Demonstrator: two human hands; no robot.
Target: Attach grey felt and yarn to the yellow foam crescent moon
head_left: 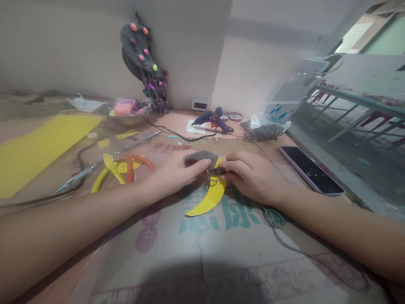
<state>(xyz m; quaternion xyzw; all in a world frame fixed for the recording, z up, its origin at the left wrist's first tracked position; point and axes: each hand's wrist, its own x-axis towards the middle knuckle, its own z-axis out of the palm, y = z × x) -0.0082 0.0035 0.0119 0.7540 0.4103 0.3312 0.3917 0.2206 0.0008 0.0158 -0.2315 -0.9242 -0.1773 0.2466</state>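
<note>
A yellow crescent-shaped card point(209, 199) stands out between my hands over the printed work surface, its lower tip bare. Its upper part is wrapped in grey yarn point(201, 157). My left hand point(179, 169) is closed on the wrapped part, thumb across the front. At the card's right edge, my right hand point(253, 173) pinches grey yarn, and a loose loop of it crosses the card. A slack strand of yarn point(276, 220) trails to the right below my right forearm. The fingertips of my right hand are partly hidden.
A blue glue gun point(209, 118) rests ahead on a white pad. To the left are scissors point(129, 166), a pen point(79, 176) and yellow card point(41, 147). A phone point(310, 171) and grey yarn skein point(264, 131) lie right. A decorated grey crescent point(136, 50) stands against the wall.
</note>
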